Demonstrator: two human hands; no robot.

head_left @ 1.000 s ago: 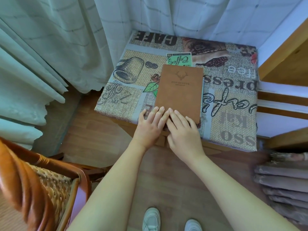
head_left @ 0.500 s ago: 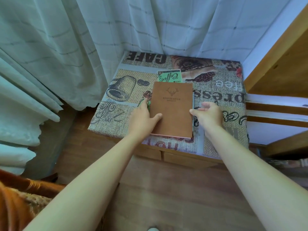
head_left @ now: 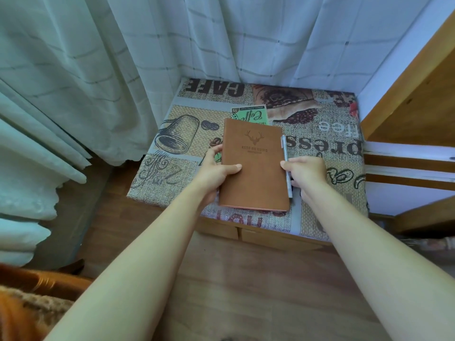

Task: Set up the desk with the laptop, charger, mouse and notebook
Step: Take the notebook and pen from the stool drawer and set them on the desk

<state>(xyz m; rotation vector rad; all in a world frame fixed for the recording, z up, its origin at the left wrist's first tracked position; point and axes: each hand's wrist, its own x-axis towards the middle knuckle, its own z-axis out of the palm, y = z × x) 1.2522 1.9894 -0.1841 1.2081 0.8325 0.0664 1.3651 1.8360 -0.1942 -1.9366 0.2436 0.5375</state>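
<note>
I've got the notebook [head_left: 254,166] lying flat on the cloth-covered counter [head_left: 327,134] by the curtain [head_left: 123,57], near its front edge. My left hand [head_left: 213,172] clamps the book's left edge, thumb on the cover and the other fingers curled under or beside it. My right hand [head_left: 305,172] sits against the right edge, its fingers pinching a silver pen [head_left: 286,166] that lies alongside the cover.

The risks, as I judge them: if I lift with both hands, the pen could slip out of that light pinch and roll off the counter to the floor. The grip on the book is 1-sided, so it may sag or flop open. I see no laptop, charger or mouse in view.
</note>
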